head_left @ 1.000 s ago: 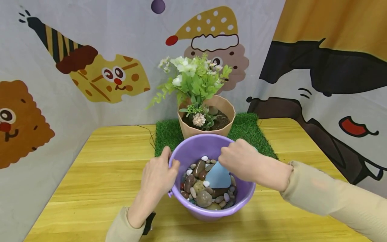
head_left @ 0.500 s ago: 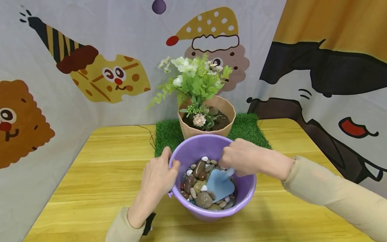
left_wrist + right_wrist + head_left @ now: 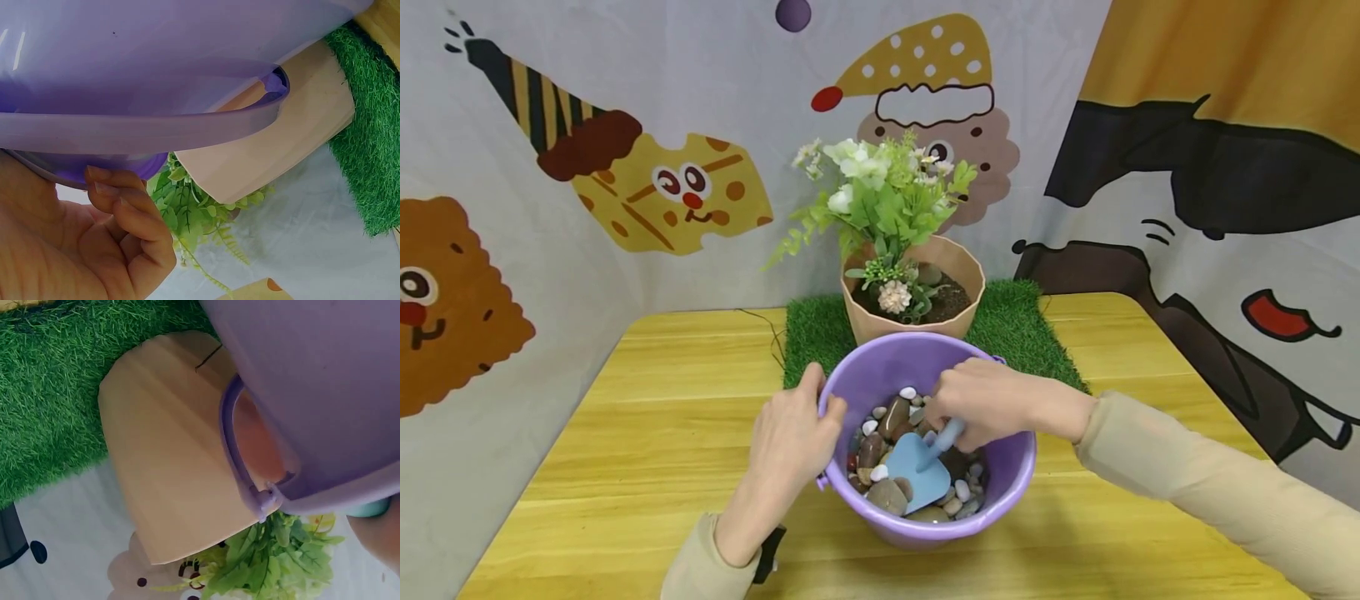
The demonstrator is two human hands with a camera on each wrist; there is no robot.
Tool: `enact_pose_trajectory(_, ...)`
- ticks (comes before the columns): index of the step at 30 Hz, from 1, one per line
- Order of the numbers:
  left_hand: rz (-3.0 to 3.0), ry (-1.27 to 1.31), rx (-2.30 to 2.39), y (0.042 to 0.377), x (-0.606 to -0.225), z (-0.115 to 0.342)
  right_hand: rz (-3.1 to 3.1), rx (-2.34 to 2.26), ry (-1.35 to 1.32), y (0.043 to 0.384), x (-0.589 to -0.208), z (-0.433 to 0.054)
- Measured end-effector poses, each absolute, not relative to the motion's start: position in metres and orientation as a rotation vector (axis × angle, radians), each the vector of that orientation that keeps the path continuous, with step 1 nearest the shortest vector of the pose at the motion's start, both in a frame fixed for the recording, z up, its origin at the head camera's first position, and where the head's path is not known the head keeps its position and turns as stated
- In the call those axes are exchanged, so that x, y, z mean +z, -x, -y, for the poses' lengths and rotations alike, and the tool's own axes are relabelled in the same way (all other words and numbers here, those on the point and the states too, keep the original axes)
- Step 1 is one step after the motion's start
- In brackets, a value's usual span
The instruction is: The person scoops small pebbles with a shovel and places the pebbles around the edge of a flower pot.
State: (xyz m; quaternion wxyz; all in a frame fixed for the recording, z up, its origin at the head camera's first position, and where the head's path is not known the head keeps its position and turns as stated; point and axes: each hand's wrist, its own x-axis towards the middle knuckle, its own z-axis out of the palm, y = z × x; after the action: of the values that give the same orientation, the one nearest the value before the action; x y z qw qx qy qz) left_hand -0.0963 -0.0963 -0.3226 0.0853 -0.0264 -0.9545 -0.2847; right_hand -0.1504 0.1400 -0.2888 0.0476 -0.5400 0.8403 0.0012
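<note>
A purple bucket stands on the table in the head view, holding many smooth stones of mixed brown, grey and white. My left hand grips its left rim; in the left wrist view the curled fingers are at the rim below the bucket's handle. Inside the bucket, my right hand holds the handle of a small blue shovel. The shovel's blade lies among the stones, tilted toward the front left. Only an edge of the right hand shows in the right wrist view, the bucket wall hiding the rest.
Right behind the bucket, a beige pot holds dark soil and a leafy plant with white flowers. It stands on a green grass mat. The wooden table meets a cartoon-printed cloth at the back.
My right hand has gone lower into the bucket, and the shovel blade has moved left and forward through the stones, shifting some of them. My left hand has stayed on the rim.
</note>
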Motion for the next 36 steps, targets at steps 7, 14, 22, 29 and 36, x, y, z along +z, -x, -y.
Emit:
enact_pose_trajectory(7,2.854,0.069,-0.854,0.096,-0.322,0.097,-2.567,-0.024,1.674,0.155,-0.293,-0.139)
enact_pose_trajectory(14,2.846,0.082,-0.851,0.096,-0.322,0.096,-2.557,-0.067,1.647,0.155,-0.29,-0.141)
enact_pose_trajectory(22,2.843,0.088,-0.854,0.096,-0.322,0.096,-2.528,-0.092,1.587,0.157,-0.287,-0.142)
enact_pose_trajectory(29,2.87,0.056,-0.896,0.095,-0.322,0.097,-2.511,-0.181,1.495,0.161,-0.278,-0.147)
enact_pose_trajectory(36,2.865,0.059,-0.87,0.096,-0.323,0.097,-2.45,-0.293,1.446,0.162,-0.277,-0.147)
